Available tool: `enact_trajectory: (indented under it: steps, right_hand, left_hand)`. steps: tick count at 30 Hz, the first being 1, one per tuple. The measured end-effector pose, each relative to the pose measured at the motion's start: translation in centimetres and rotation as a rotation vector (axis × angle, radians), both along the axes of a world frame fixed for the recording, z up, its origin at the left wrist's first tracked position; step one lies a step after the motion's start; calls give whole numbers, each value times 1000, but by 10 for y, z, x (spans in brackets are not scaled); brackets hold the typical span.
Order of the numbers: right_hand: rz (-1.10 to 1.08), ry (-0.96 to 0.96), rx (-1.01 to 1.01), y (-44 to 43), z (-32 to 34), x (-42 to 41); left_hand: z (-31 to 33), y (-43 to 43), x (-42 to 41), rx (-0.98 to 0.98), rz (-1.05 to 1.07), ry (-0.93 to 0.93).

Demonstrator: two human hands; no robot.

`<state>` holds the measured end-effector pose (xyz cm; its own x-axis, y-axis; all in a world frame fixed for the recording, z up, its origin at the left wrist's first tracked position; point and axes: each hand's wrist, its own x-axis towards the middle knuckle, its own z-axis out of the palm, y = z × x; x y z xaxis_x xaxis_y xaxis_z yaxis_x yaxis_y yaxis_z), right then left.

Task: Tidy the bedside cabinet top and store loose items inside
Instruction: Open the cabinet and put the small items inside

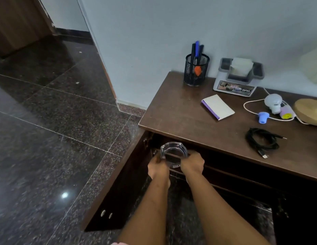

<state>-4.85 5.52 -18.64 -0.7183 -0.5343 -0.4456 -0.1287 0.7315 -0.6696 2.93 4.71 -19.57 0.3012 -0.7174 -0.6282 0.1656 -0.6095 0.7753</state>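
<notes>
Dark polished floor tiles (pixel 48 138) and a pale wall frame a brown bedside cabinet (pixel 180 110) whose left door (pixel 118 188) hangs wide. Both hands carry a clear glass ashtray (pixel 174 151) just below the tabletop's front edge, at the mouth of the dark interior. The left hand (pixel 158 167) clasps its left rim, the right hand (pixel 192 163) its right rim, each grip closed on the glass. On the tabletop sit a mesh pen holder (pixel 196 70), a tissue box (pixel 238 76), a notepad (pixel 218 107), a coiled black cable (pixel 263 141), a white cord (pixel 249 110) and small toys (pixel 274 103).
</notes>
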Motion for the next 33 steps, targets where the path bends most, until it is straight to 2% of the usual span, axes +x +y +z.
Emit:
enact_trajectory:
  steps: [2,5,12,19,23,25,27,29,31,33]
  right_hand:
    - [-50,-58,24,-13,-18,-5]
    - [-37,-68,62,-30,-35,-7]
    - [-44,-71,-155,-47,-55,-4]
    - [366,-157,-68,-38,-48,-7]
    - [620,-32,4,-20,-23,-3]
    - [719,23,-3,-8,-2,-2]
    - [773,36,-77,7,26,-3]
    - [737,104,-215,28,53,-6]
    - [578,422,-361,49,77,-22]
    - [376,718,-404,66,95,-50]
  left_hand:
    - [-8,-21,-8,-58,-87,-103]
    - [-21,-45,-18,-7,-158,-261]
    - [-38,-79,-19,-39,-255,-190]
    - [-32,-79,-14,13,-478,-264]
    - [-13,-60,-16,-11,-504,-271]
    - [-2,-46,-16,-20,-406,-218]
    - [10,-32,-17,-45,-288,-160]
    - [24,-15,-22,-69,-200,-59]
    - [42,3,-32,-61,-85,97]
    - [63,18,-42,-33,-2,232]
